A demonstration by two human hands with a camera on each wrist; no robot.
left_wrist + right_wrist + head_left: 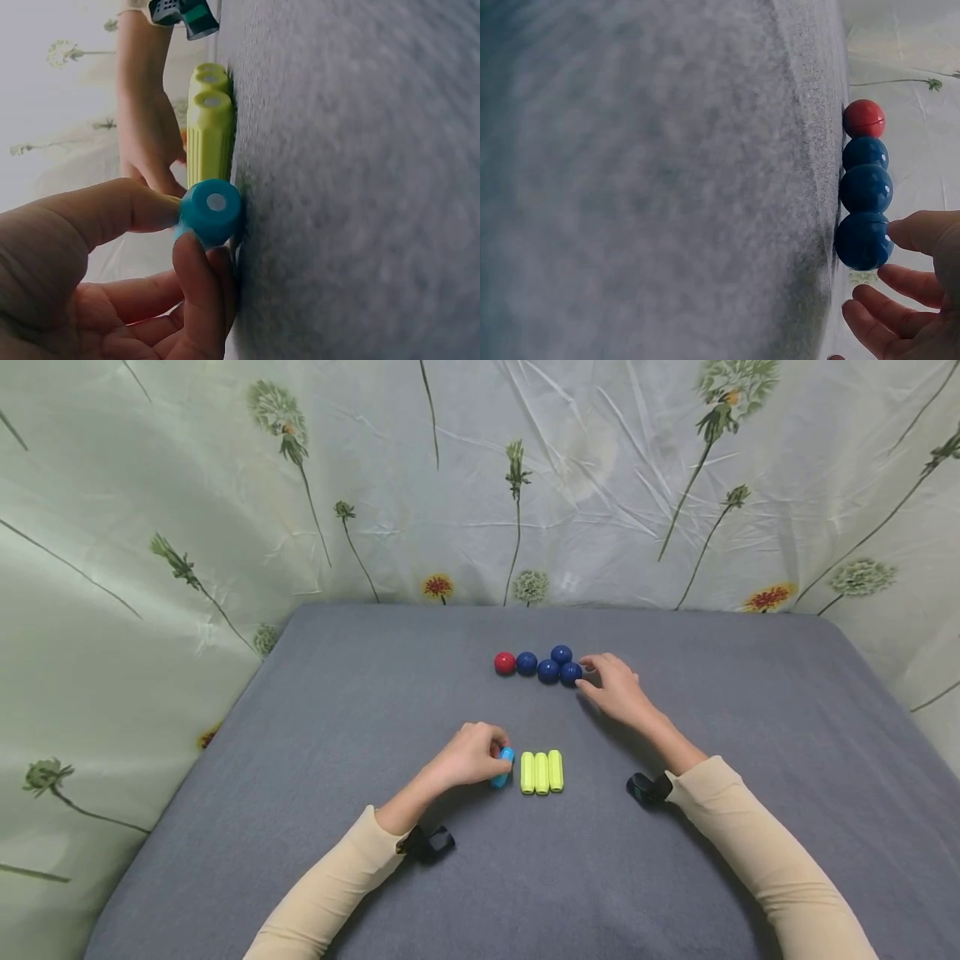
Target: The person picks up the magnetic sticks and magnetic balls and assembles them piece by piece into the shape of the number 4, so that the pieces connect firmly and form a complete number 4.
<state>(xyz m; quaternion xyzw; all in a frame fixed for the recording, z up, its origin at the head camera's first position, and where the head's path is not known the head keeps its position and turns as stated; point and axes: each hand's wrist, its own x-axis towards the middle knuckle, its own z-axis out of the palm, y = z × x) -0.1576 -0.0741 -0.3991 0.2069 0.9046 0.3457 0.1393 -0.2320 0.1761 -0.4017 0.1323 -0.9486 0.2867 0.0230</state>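
Left hand (471, 755) pinches one turquoise cylinder (502, 777); at three o'clock, three lime cylinders (542, 773). Near spread right hand (617, 690): four navy balls (549, 672), one red ball (505, 663).

Left grip (471, 754) pinched; right grip (617, 687) farther forward, loosely curved.

Left: long, plain cream fabric sleeve (330, 881), close-fitting; compact black wrist-worn unit (437, 845) with rounded end. Right: matching long cream fabric sleeve (772, 860), lightly creased; second black wrist-worn unit (645, 788), showing perforated section (166, 10) and green patch (197, 14) in left wrist view. Left hand (468, 756), right hand (617, 687): bare.
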